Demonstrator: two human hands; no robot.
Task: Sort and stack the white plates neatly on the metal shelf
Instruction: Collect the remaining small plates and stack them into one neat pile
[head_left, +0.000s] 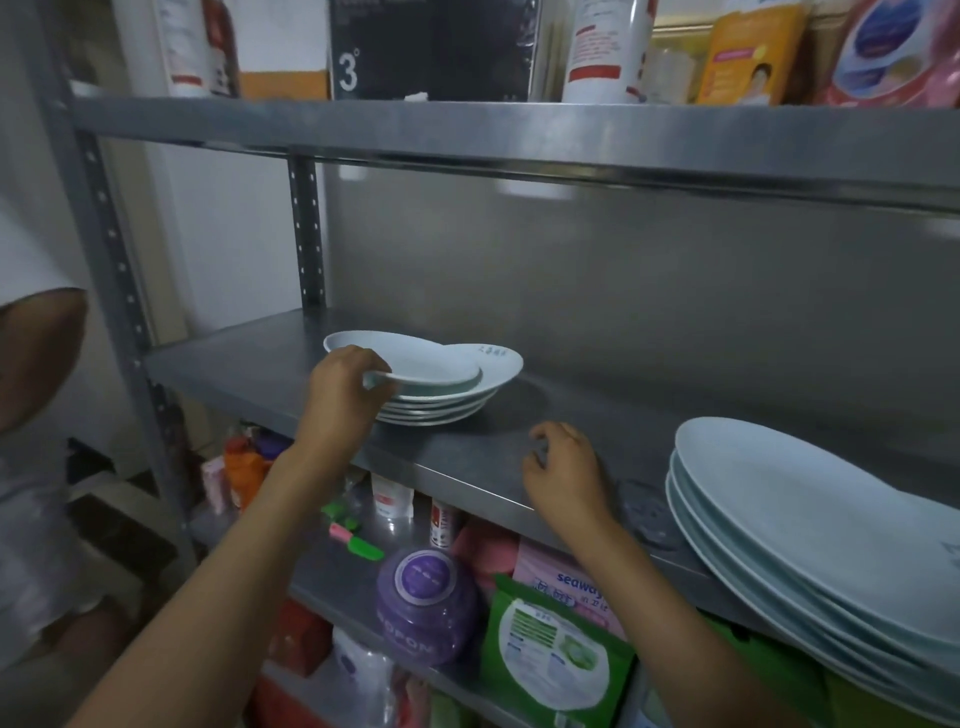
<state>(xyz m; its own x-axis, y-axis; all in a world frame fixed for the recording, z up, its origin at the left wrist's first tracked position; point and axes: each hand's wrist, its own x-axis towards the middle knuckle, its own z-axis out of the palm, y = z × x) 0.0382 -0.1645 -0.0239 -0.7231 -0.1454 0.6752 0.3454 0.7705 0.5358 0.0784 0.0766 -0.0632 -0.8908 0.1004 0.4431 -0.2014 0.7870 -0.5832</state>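
Both bare forearms reach up from the bottom edge toward the middle level of a grey metal shelf (457, 467). At about 9 o'clock from the picture's centre, the left hand (345, 387) grips the near rim of the top plate (415, 361), thumb over the edge and fingers curled beneath it. That plate sits off-centre on a small stack of deep white plates (447, 402), pushed toward 9 o'clock, so the rim of the plate below shows at 3 o'clock with some small printed marks on it. This stack stands toward the left end of the shelf board.

The right hand (563, 470) hangs at about 5 o'clock from the stack, over the front edge of the same board, fingers loosely curled and grasping nothing. Whether it touches the metal cannot be told.

Farther toward 3 o'clock, well apart from the small stack, a pile of large oval white platters (810, 525) lies on the same board, its near side jutting past the front edge. A dark round mark sits on the board just beside it.

On the level below stand a purple round jar (426, 605), a green wipes pack (556, 649) and a pink pack printed "seaway" (566, 577). The level above carries bottles and a black box bearing a "3" (431, 49). At 9 o'clock another person's arm in a white sleeve (31, 249) shows at the frame edge.
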